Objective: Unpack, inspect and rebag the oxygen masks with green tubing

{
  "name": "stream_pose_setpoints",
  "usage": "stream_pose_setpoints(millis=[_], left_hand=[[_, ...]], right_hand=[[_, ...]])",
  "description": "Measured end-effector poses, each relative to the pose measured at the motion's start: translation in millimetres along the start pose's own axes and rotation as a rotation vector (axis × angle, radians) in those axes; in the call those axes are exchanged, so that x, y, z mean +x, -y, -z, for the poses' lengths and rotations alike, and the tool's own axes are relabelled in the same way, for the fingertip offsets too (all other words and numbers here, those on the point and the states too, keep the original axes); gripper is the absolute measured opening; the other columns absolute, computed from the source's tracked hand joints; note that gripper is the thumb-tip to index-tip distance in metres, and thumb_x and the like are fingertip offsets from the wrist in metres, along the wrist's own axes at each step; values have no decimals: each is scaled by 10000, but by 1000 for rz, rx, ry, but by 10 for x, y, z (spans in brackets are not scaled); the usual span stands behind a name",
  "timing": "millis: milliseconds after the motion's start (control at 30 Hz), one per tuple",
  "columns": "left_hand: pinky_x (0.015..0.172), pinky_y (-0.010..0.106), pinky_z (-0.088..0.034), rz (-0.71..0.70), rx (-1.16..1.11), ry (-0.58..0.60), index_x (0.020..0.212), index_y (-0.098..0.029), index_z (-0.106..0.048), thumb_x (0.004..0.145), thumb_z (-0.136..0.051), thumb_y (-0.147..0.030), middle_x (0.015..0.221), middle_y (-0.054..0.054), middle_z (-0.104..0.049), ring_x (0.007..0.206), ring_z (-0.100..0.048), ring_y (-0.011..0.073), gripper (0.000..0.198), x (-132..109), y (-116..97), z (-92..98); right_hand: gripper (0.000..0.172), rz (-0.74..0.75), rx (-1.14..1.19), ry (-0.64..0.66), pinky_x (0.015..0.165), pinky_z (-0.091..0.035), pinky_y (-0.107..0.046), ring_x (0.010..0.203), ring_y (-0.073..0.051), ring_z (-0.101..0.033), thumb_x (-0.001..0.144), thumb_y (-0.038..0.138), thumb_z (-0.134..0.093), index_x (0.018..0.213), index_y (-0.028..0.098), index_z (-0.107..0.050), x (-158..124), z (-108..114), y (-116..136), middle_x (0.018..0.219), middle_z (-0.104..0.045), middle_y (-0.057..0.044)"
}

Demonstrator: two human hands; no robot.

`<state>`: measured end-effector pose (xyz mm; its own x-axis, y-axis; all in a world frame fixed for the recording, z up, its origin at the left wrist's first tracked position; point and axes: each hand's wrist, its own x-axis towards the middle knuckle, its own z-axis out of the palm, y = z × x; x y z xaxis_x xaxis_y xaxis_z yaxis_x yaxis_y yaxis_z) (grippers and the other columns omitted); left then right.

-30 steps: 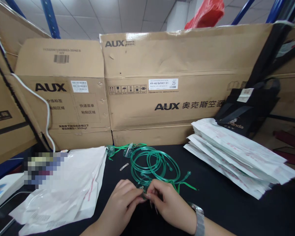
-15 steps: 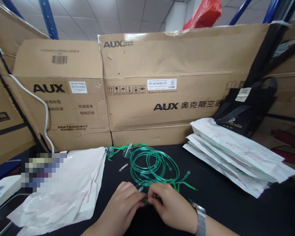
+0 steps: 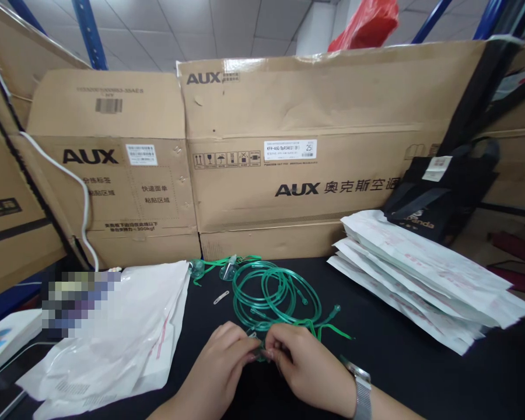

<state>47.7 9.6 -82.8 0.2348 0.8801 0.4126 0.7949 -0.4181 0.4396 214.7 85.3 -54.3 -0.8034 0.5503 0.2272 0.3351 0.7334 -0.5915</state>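
My left hand (image 3: 228,360) and my right hand (image 3: 301,357) meet low in the middle of the head view. Both pinch a small clear green oxygen mask (image 3: 259,352), mostly hidden by my fingers. A pale strip end (image 3: 252,335) shows just above the left fingertips. Right behind my hands lie loops of green oxygen tubing (image 3: 266,294) with clear end connectors. A green elastic strap (image 3: 335,332) trails out beyond my right hand. Farther back, a small metal nose strip (image 3: 221,297) rests on the black table, near a clear cup-like part (image 3: 228,269).
White printed packages lie at the left (image 3: 144,326), and a stack of similar packages (image 3: 420,274) stands at the right. Large cardboard (image 3: 332,116) walls off the back. A black bag (image 3: 437,198) leans in the right corner. A white cable (image 3: 86,198) hangs at the left.
The view has shifted slightly, so everything sits a little farther right. My hands keep their pinch on the mask, with only slight finger movement.
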Motion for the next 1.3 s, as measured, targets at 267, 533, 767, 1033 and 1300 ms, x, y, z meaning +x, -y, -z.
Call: stream_pose_setpoints(millis=[267,533,767,1033,1300], left_hand=[[658,301,-408,-30,101,10,1002,-181,-544,841,-363,-91,801,55,-564,741,-471,175,259,9,-24,40],[644,285,-405,-38,78,-46,993,-187,-548,835,-385,-96,774,47,-560,724,-477,167,245,1,-5,31],[635,294,-389,-34,125,-40,923,-200,-556,829,-409,-98,753,30,-566,705,-476,167,202,-9,18,0],[712,291,-407,257,-133,-127,853,-229,-430,762,-536,-134,727,-34,-609,755,-561,155,168,-40,41,-99],[751,302,-405,331,-254,-132,882,-248,-385,731,-539,-141,695,-51,-626,788,-592,171,241,-48,4,-126]], right_hand=[[103,-226,348,29,448,-329,-178,454,-83,-447,761,174,-447,661,178,-474,47,-86,-69,504,-497,37],[108,-132,320,-16,491,-363,-190,480,-86,-465,803,210,-449,698,191,-456,45,-97,-56,536,-504,45],[238,29,103,-89,675,-415,-234,678,-121,-544,784,105,-498,997,209,-477,25,-118,-105,713,-579,22],[155,170,-91,-67,695,-400,-256,795,-153,-471,813,173,-513,894,213,-638,62,-8,-68,760,-527,-24],[74,-25,359,-54,586,-395,-220,658,-106,-471,713,235,-642,662,181,-648,129,-47,-84,698,-461,15]])
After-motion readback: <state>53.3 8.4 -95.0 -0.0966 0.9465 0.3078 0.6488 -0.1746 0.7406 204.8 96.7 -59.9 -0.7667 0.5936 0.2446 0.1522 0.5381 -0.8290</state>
